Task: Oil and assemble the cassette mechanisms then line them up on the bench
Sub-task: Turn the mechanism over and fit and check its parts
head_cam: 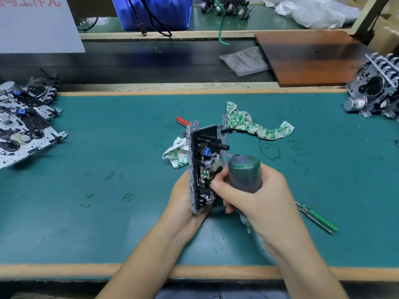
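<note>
A cassette mechanism [204, 152], a metal frame with black and blue plastic parts, stands on edge over the green mat [108, 169]. My left hand [183, 203] grips its lower end from the left and below. My right hand [254, 197] holds a green-stained oil bottle [245, 171] upside down, its nozzle [247, 225] poking out below the palm, and its fingertips touch the mechanism's right side. Several mechanisms [23, 124] lie flat in a row at the left edge. A stack of mechanisms [375, 89] with a silver motor stands at the far right.
A green-stained rag [248, 124] lies behind the held mechanism. A red-handled tool [183, 120] pokes out beyond it. A green-handled screwdriver [317, 219] lies at the right front. A brown board [306, 57], a plastic bag [244, 60] and a blue bin [155, 11] sit further back.
</note>
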Demonstrator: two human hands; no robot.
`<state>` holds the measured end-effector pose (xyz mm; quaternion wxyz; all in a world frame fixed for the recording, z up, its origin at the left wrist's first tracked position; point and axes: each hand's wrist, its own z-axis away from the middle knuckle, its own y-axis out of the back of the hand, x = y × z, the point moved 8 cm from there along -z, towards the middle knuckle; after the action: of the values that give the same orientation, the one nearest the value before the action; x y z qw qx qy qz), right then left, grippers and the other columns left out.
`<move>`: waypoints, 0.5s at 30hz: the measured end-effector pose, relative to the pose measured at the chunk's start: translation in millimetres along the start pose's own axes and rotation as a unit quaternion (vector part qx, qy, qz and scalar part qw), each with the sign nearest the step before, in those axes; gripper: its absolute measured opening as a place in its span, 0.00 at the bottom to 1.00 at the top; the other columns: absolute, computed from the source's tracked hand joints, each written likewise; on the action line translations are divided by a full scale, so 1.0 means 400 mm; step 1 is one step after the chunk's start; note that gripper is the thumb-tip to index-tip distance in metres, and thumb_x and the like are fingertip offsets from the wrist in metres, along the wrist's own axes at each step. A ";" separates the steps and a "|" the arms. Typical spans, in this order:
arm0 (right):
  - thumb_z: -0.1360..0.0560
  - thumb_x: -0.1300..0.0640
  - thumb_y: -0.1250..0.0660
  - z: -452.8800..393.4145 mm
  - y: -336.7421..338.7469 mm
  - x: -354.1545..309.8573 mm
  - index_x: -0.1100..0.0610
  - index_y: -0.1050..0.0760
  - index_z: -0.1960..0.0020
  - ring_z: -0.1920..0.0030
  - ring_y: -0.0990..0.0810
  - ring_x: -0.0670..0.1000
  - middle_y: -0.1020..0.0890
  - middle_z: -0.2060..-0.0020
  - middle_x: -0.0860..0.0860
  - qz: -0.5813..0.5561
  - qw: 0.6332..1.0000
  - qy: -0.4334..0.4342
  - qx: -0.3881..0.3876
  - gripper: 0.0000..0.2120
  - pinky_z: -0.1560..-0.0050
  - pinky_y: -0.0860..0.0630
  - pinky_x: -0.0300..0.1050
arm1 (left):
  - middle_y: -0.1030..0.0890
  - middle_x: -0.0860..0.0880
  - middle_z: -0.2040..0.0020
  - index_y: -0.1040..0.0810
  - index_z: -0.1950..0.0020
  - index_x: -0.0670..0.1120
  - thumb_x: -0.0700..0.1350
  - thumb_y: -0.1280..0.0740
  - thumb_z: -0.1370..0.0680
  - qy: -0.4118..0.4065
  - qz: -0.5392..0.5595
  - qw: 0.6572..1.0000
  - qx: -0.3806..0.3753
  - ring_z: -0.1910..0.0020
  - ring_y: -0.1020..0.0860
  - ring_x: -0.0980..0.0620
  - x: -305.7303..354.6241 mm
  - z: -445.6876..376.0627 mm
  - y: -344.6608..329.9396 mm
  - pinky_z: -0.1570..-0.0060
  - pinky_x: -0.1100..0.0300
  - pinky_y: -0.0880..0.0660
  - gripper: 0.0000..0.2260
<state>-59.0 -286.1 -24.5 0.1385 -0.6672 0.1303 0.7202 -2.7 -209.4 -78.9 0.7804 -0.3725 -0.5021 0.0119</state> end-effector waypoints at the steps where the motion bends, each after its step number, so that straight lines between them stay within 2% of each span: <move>1: 0.38 0.60 0.25 0.001 0.003 0.002 0.57 0.24 0.65 0.75 0.28 0.47 0.21 0.72 0.54 -0.014 1.000 -0.007 0.000 0.07 0.74 0.32 0.34 | 0.21 0.45 0.66 0.20 0.61 0.43 0.40 0.34 0.33 0.005 0.002 1.000 0.005 0.70 0.24 0.51 -0.001 -0.001 0.003 0.72 0.60 0.26 0.04; 3: 0.39 0.60 0.28 0.001 0.007 0.004 0.53 0.22 0.67 0.76 0.28 0.47 0.22 0.72 0.52 -0.058 0.998 -0.023 -0.006 0.04 0.74 0.31 0.34 | 0.23 0.43 0.63 0.25 0.58 0.41 0.43 0.30 0.40 0.017 0.010 1.000 0.021 0.65 0.25 0.50 -0.006 -0.004 0.016 0.67 0.59 0.26 0.13; 4: 0.40 0.60 0.28 0.001 0.008 0.006 0.51 0.21 0.67 0.76 0.28 0.47 0.22 0.72 0.52 -0.078 0.996 -0.030 -0.013 0.05 0.74 0.31 0.35 | 0.24 0.43 0.63 0.26 0.59 0.40 0.43 0.30 0.42 0.021 0.016 0.999 0.024 0.64 0.26 0.50 -0.007 -0.004 0.019 0.65 0.59 0.25 0.15; 7: 0.39 0.60 0.28 0.002 0.011 0.012 0.49 0.21 0.67 0.75 0.29 0.48 0.23 0.72 0.52 -0.112 0.992 -0.048 -0.033 0.06 0.71 0.30 0.40 | 0.19 0.45 0.66 0.18 0.66 0.43 0.43 0.33 0.41 0.010 0.011 1.000 -0.007 0.65 0.20 0.51 0.006 0.000 0.003 0.63 0.61 0.22 0.07; 10: 0.39 0.61 0.28 0.001 0.020 0.024 0.48 0.20 0.67 0.75 0.29 0.47 0.22 0.71 0.51 -0.162 0.984 -0.059 -0.035 0.08 0.73 0.30 0.39 | 0.17 0.47 0.67 0.17 0.70 0.44 0.42 0.34 0.37 -0.005 0.019 0.999 -0.025 0.65 0.18 0.54 0.013 0.001 -0.010 0.61 0.62 0.21 0.06; 13: 0.39 0.61 0.28 0.000 0.030 0.027 0.48 0.20 0.67 0.75 0.29 0.46 0.22 0.70 0.50 -0.166 0.984 -0.060 -0.035 0.08 0.73 0.29 0.38 | 0.17 0.40 0.61 0.18 0.63 0.39 0.35 0.38 0.34 0.008 0.096 0.995 0.010 0.61 0.17 0.48 -0.002 -0.011 0.015 0.57 0.56 0.19 0.09; 15: 0.39 0.62 0.25 -0.006 0.058 0.012 0.49 0.20 0.66 0.75 0.28 0.46 0.21 0.71 0.50 -0.123 0.991 -0.043 -0.015 0.09 0.73 0.29 0.38 | 0.17 0.38 0.57 0.19 0.58 0.37 0.35 0.40 0.33 0.023 0.145 0.989 0.027 0.59 0.17 0.44 -0.012 -0.015 0.023 0.57 0.52 0.19 0.11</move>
<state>-65.8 -308.5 -29.4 0.2217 -0.6486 0.0304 0.7275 2.9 -208.0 -89.6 0.7915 -0.4199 -0.4246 0.1302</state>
